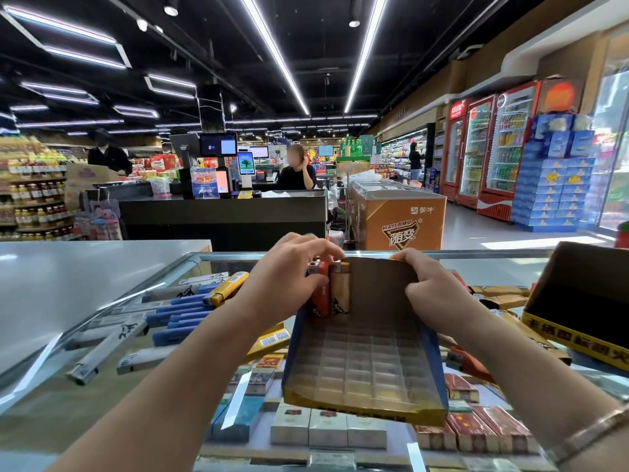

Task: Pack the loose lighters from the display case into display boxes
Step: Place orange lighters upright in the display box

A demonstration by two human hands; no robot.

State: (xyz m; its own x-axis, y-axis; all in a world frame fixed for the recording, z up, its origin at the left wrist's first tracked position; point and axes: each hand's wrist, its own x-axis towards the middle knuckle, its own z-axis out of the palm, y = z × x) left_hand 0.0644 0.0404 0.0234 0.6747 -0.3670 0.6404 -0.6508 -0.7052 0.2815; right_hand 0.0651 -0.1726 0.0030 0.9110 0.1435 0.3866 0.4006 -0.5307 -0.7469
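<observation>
A cardboard display box [367, 369] with a grid of slots stands tilted on the glass display case [143, 386]. My right hand [432, 294] grips the box's right back wall. My left hand [289, 277] curls round upright lighters [328, 291] at the box's back left corner: a red one and a tan one show. Loose lighters lie on the glass to the left: blue ones [180, 318], grey ones [109, 338] and yellow ones [224, 289]. More loose lighters [503, 299] lie to the right.
A second, dark display box [582, 304] with a yellow front stands at the right. Cigarette packs [326, 427] show under the glass. Beyond are a white counter [68, 277], a black checkout desk [224, 212], an orange freezer [398, 216] and people.
</observation>
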